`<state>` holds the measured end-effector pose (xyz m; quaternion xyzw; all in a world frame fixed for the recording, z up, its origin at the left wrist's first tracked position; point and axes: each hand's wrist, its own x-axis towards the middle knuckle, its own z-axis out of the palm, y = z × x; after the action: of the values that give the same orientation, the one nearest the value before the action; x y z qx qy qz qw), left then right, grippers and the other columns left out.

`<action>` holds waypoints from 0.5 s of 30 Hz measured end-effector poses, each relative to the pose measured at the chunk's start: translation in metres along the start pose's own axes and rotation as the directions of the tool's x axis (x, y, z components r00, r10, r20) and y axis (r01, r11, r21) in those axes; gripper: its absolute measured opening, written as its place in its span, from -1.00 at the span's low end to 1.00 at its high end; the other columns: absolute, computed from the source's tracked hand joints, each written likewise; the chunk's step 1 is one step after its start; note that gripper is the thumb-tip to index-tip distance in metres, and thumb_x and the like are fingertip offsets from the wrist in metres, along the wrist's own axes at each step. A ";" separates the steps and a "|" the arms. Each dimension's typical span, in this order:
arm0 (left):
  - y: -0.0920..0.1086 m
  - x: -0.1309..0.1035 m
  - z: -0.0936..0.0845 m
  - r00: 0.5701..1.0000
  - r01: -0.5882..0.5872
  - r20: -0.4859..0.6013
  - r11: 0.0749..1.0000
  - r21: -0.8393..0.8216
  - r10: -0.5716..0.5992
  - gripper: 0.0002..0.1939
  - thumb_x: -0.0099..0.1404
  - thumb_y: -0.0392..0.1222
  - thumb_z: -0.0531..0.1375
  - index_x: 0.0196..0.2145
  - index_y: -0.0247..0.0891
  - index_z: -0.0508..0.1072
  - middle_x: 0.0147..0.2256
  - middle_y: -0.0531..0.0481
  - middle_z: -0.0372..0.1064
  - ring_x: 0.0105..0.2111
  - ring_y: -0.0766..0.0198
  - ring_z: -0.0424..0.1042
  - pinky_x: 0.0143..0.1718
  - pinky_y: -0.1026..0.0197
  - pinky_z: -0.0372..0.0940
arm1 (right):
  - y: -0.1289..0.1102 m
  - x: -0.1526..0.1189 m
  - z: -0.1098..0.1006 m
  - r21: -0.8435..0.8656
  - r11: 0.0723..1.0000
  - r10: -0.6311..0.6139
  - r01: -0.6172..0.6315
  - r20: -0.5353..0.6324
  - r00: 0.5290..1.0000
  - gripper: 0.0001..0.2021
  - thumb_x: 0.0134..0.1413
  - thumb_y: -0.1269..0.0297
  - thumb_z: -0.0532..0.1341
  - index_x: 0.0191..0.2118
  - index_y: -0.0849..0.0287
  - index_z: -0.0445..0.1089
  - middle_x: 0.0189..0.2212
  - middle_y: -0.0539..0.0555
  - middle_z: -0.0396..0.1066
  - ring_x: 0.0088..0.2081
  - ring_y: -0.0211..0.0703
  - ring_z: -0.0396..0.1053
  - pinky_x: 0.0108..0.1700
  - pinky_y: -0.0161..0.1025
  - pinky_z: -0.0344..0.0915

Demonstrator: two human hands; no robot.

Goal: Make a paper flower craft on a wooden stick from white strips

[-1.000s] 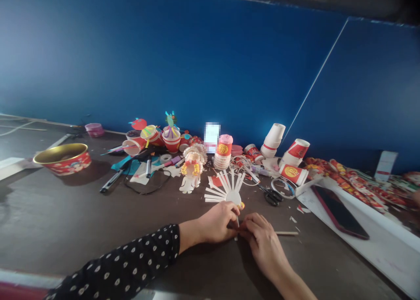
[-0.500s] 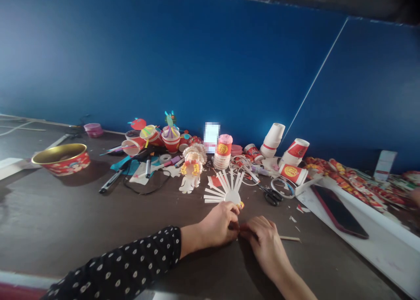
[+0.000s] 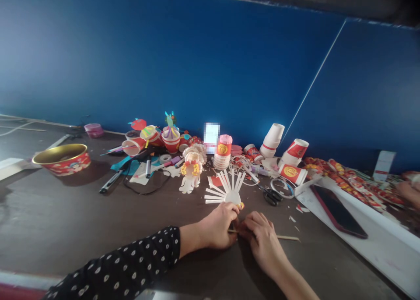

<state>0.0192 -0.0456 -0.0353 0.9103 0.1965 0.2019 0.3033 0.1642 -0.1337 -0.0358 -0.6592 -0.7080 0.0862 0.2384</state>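
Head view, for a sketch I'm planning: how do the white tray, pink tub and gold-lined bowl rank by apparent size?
1. White tray, clearly largest
2. Gold-lined bowl
3. Pink tub, smallest

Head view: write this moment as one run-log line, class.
left hand: at fanned white paper | right hand: pinching thin stick | scissors: untouched

The single head view looks forward and slightly down from the near side of the table. Around the paper fan, the left hand and right hand lie close, on its near side; beyond it, the blue wall fills the upper half.
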 end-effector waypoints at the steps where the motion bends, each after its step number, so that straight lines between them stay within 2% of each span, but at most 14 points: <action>1: 0.000 0.000 0.000 1.000 -0.003 0.007 1.000 0.001 0.003 -0.86 -0.08 -0.39 0.23 -0.46 -0.36 0.43 -0.15 -0.19 0.30 -0.09 0.09 0.30 -0.03 0.19 0.21 | 0.000 0.000 0.000 -0.001 1.000 0.001 -0.001 0.000 1.000 -0.85 0.07 0.45 0.07 -0.46 0.11 0.30 -0.38 -0.01 0.30 -0.25 -0.15 0.23 -0.22 -0.23 0.07; 8: 0.000 -0.001 -0.003 1.000 0.023 0.021 0.999 -0.025 -0.022 -0.96 0.04 -0.32 0.23 -0.49 -0.36 0.46 -0.12 -0.19 0.29 -0.07 0.10 0.29 0.01 0.17 0.17 | 0.000 0.002 -0.002 -0.018 0.999 -0.028 0.028 -0.013 1.000 -0.81 0.01 0.53 0.05 -0.47 0.11 0.30 -0.39 -0.01 0.30 -0.26 -0.16 0.22 -0.23 -0.23 0.07; 11: 0.002 0.000 -0.002 0.999 0.049 0.019 0.999 -0.020 -0.049 -0.98 0.03 -0.35 0.23 -0.52 -0.35 0.47 -0.13 -0.16 0.30 -0.08 0.11 0.29 0.00 0.18 0.18 | 0.001 -0.001 -0.001 -0.057 0.998 -0.038 0.036 -0.035 0.999 -0.78 -0.02 0.57 0.03 -0.49 0.12 0.29 -0.41 -0.01 0.31 -0.30 -0.18 0.23 -0.26 -0.25 0.06; 15: 0.002 0.002 0.001 0.998 0.063 0.018 0.998 -0.001 -0.063 -0.96 0.01 -0.36 0.24 -0.57 -0.34 0.47 -0.15 -0.14 0.32 -0.10 0.13 0.32 -0.04 0.19 0.20 | 0.002 -0.008 0.003 -0.123 0.990 -0.078 0.065 -0.102 0.992 -0.77 0.03 0.54 0.04 -0.50 0.12 0.33 -0.46 -0.01 0.33 -0.36 -0.19 0.23 -0.32 -0.27 0.03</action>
<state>0.0215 -0.0467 -0.0346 0.9053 0.2221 0.1840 0.3119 0.1643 -0.1408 -0.0413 -0.6502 -0.7213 -0.0003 0.2388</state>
